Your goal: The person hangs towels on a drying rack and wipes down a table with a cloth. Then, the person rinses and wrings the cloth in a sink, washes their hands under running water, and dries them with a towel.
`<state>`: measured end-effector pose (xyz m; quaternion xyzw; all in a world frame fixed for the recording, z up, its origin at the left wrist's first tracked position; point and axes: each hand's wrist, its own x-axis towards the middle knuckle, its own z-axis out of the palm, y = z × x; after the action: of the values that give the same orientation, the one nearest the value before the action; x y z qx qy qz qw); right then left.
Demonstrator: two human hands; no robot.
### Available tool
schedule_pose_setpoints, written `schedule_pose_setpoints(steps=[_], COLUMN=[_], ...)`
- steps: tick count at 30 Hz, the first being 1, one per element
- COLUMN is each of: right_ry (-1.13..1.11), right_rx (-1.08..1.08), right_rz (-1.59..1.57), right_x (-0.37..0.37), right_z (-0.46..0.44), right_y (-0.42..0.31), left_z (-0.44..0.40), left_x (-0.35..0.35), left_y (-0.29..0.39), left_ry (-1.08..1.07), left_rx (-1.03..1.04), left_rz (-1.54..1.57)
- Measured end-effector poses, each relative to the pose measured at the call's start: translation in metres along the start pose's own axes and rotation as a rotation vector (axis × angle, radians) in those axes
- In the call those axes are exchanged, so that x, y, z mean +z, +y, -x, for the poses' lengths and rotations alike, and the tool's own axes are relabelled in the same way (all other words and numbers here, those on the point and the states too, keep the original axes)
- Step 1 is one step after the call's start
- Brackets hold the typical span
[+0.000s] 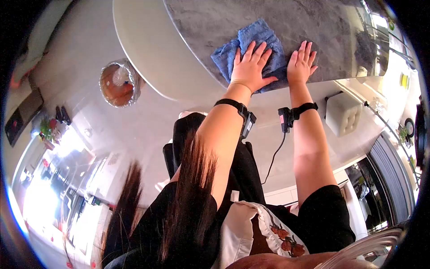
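Note:
A folded blue cloth (260, 33) lies on the grey marbled tabletop (313, 20), close to its edge. My left hand (250, 69) rests flat on the cloth, fingers spread and palm down. To the right of the cloth, my right hand (301, 65) lies flat on the tabletop by the edge, its fingers stretched out and nothing visible in them. Part of the cloth is hidden under my left hand. Each wrist wears a black strap with a small device, and a cable hangs from the right one.
A pale curved panel (143, 49) sits below the tabletop on the left. On the floor beyond it stands a lined waste bin (104, 85). A white tufted stool (344, 114) is at the right, under the table's edge. Dark strands of hair hang into view at lower left.

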<state>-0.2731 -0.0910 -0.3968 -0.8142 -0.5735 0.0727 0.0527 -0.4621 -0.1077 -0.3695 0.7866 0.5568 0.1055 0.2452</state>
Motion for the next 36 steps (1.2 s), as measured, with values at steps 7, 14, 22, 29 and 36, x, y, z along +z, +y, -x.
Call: schedule_pose_setpoints(steps=[7, 14, 22, 29, 36], right_ry=[0.017, 0.064, 0.107, 0.093, 0.170], right_rx=[-0.012, -0.010, -0.047, -0.081, -0.128], right_rz=[-0.018, 0.004, 0.001, -0.076, -0.132], right_x=[0.000, 0.006, 0.015, 0.018, 0.015], right_z=[-0.002, -0.001, -0.015, -0.021, -0.013], right_y=[-0.001, 0.002, 0.029, 0.046, 0.048], left_z=[-0.002, 0.000, 0.015, 0.044, 0.049], left_x=[0.000, 0.005, 0.010, 0.010, 0.017], left_y=[0.003, 0.001, -0.014, -0.046, -0.058], left_ry=[-0.024, 0.014, -0.017, -0.013, 0.027], left_rx=[-0.014, 0.080, 0.345, 0.541, 0.666], left_rz=[-0.038, -0.075, -0.019, 0.021, -0.059])
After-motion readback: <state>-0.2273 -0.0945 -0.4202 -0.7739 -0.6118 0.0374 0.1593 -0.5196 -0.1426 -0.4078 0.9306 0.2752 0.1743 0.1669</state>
